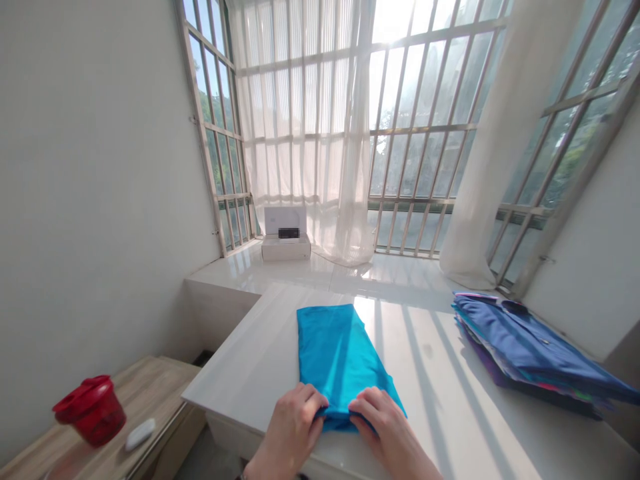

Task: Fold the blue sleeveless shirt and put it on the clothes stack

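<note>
Gripping the near end of a blue cloth (340,360) with the left hand (293,427) and the right hand (387,430), side by side, fingers curled tight over the folded edge. Folded into a long strip and laid lengthwise on a white table (450,387), near end close to the front edge. Plenty of bare tabletop to the right, as far as a pile of clothes (530,347) by the right wall. Less to the left, up to the table's edge above a lower wooden cabinet (150,390).

Both forearms cut off at the bottom of the view, fingertips partly tucked into the cloth. Far right end of the pile cut off too.

On the cabinet, a red tub (93,408) with its lid on, contents unseen. On the window ledge, an open white box (286,243) with something dark inside; cannot tell what.
</note>
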A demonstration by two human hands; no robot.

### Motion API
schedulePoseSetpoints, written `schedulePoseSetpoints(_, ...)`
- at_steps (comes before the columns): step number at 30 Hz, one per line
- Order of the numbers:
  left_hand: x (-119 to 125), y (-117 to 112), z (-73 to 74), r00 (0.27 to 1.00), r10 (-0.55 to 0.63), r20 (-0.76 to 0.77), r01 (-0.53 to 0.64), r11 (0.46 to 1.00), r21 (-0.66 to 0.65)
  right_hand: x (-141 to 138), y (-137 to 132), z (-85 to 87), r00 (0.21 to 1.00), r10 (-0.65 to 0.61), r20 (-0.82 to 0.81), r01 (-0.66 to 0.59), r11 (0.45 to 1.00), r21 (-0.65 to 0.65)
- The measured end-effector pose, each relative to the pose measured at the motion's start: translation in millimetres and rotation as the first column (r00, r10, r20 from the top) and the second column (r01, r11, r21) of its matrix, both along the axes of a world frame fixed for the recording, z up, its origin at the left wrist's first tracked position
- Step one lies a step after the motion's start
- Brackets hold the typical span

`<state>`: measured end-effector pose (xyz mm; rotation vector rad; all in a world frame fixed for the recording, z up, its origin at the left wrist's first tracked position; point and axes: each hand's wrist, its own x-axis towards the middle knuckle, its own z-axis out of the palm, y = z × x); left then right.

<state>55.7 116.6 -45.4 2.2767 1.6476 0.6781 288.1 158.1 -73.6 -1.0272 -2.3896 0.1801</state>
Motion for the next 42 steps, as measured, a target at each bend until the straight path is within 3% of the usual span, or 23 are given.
schedulePoseSetpoints(8, -10.3, -3.1, 3.6, 0.994, -0.095, -0.060, 0.092, 0.995, -0.048, 11.5, 2.1, -7.3, 0.999, 0.043, 0.033, -0.045, 0.998, 0.052)
schedulePoseSetpoints(15, -14.4, -15.6, 14.3, 0.996, -0.078, -0.032, 0.073, 0.989, -0.128, 43.1, 4.8, -4.4, 0.999, 0.027, -0.038, -0.028, 0.999, -0.028)
schedulePoseSetpoints(19, -5.8, -13.6, 25.0, 0.994, -0.054, -0.099, 0.041, 0.990, -0.136, 46.2, 3.6, -1.4, 0.998, 0.006, -0.066, -0.010, 0.998, -0.069)
schedulePoseSetpoints(23, 10.2, -4.4, 29.9, 0.992, -0.080, -0.101, 0.072, 0.995, -0.076, 40.7, 4.1, -4.5, 0.998, -0.003, -0.063, 0.002, 1.000, -0.011)
schedulePoseSetpoints(29, 21.5, 2.7, 16.5, 0.991, -0.081, -0.105, 0.079, 0.997, -0.025, 28.0, 4.3, -3.0, 1.000, -0.008, -0.009, 0.009, 0.998, 0.055)
schedulePoseSetpoints(36, 17.1, 2.1, 3.5, 0.995, -0.088, -0.054, 0.088, 0.996, -0.008, 20.2, 7.5, -15.9, 0.998, 0.009, -0.065, -0.001, 0.993, 0.119)
schedulePoseSetpoints(42, 11.0, 2.9, -10.1, 0.996, -0.089, -0.022, 0.090, 0.994, 0.068, 23.0, 3.2, -10.7, 0.999, 0.009, -0.035, -0.005, 0.994, 0.113)
